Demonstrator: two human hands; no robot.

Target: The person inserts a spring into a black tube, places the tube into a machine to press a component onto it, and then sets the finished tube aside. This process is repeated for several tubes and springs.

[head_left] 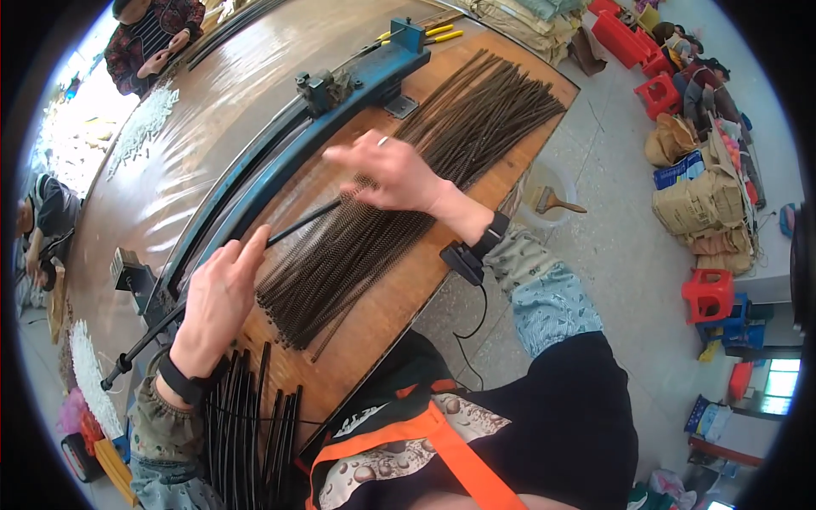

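Black in the head view, a slim rod (302, 224) slants from eight toward eleven o'clock, gripped by your left hand (219, 296); your right hand (393, 174), at twelve above coiled springs (361, 251), half-curls near its upper end, grip unclear.

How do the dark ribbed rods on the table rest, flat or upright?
Flat: the ribbed rods lie lengthwise, side by side, heaped on the wooden tabletop, none visibly on end.

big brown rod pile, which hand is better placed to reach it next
Probably the right hand: it's over the brown rod pile; the left hand is left of it, at the black rod.
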